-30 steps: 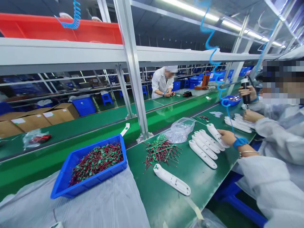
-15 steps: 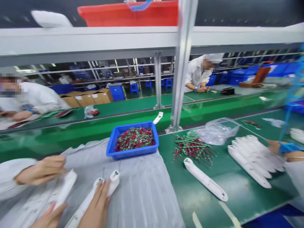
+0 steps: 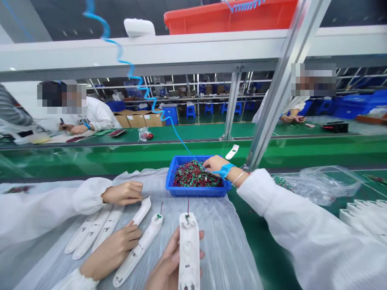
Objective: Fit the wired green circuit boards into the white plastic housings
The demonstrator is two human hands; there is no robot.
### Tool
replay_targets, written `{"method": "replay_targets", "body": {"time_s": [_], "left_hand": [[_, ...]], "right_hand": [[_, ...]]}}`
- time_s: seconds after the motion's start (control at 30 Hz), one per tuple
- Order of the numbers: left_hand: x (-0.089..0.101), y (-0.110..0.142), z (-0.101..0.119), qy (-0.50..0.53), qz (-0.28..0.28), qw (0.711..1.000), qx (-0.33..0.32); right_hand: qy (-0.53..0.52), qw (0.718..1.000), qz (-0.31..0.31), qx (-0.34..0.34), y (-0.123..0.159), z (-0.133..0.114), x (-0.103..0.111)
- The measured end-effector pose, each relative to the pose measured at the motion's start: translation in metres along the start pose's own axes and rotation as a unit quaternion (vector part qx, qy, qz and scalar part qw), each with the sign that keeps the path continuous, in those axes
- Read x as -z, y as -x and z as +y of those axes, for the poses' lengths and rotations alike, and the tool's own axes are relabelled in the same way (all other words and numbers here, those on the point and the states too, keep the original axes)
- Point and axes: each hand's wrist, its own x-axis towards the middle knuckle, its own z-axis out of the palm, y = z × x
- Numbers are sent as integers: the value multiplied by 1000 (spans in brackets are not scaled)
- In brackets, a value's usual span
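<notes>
My left hand (image 3: 169,262) is closed around a long white plastic housing (image 3: 189,251) and holds it upright, hollow side toward me. A small green board with a dark red wire sits at its top end. My right hand (image 3: 215,164), with a blue wrist strap, reaches into the blue bin (image 3: 198,192). Its curled fingers touch the pile of green boards with red wires (image 3: 190,175); what lies between the fingertips is hidden. Just left of my left hand, another white housing (image 3: 140,247) with a green board lies on the plastic sheet.
A co-worker's hands (image 3: 123,193) work on a white housing (image 3: 142,211) at the left, beside several more housings (image 3: 96,229). At right are a clear plastic bag (image 3: 320,187) and stacked housings (image 3: 363,217). A metal post (image 3: 273,88) and hanging blue coiled cord (image 3: 145,90) stand ahead.
The view has turned left. My left hand has lifted a white housing from the sheet. My right hand has moved from the stacked housings at right into the blue bin.
</notes>
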Motion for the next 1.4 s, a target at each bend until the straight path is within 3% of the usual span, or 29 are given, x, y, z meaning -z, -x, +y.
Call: {"method": "replay_targets", "body": {"time_s": [0.03, 0.1, 0.17, 0.23, 0.33, 0.43, 0.5, 0.57, 0.63, 0.7, 0.8, 0.97, 1.1, 1.4], "left_hand": [[-4, 1, 4, 100, -20, 994, 45], [-7, 2, 11, 266, -59, 955, 120], [-8, 1, 13, 315, -86, 935, 140], [-7, -2, 10, 312, -107, 934, 140], [-9, -5, 1, 225, -101, 966, 74], [-12, -7, 2, 22, -79, 997, -12], [-14, -8, 9, -124, -81, 987, -62], [-16, -8, 16, -229, -76, 959, -151], [-20, -7, 21, -298, -63, 917, -259], [-26, -5, 24, -342, -49, 875, -339], [-34, 0, 28, -373, -44, 844, -383], [-44, 9, 38, -419, -69, 811, -403], [-50, 14, 43, -431, -75, 805, -401], [-66, 11, 42, -468, -8, 778, -419]], "right_hand": [[-9, 1000, -2, 8, -7, -7, -8], [-41, 999, 5, 22, -6, -20, -20], [-78, 996, 7, 39, 11, -31, -29], [-145, 988, -30, 47, 37, -39, -34], [-343, 933, -111, 6, 78, -46, -37], [-507, 853, -78, -92, 113, -50, -35], [-565, 812, -37, -143, 131, -52, -32], [-599, 788, -17, -140, 145, -54, -30], [-602, 792, 0, -103, 154, -53, -28], [-574, 815, 22, -77, 160, -51, -26], [-523, 849, 53, -60, 164, -44, -21], [-480, 874, 72, -32, 174, -40, -13], [-471, 877, 93, -22, 178, -41, -12], [-522, 834, 167, -67, 213, -45, -28]]}}
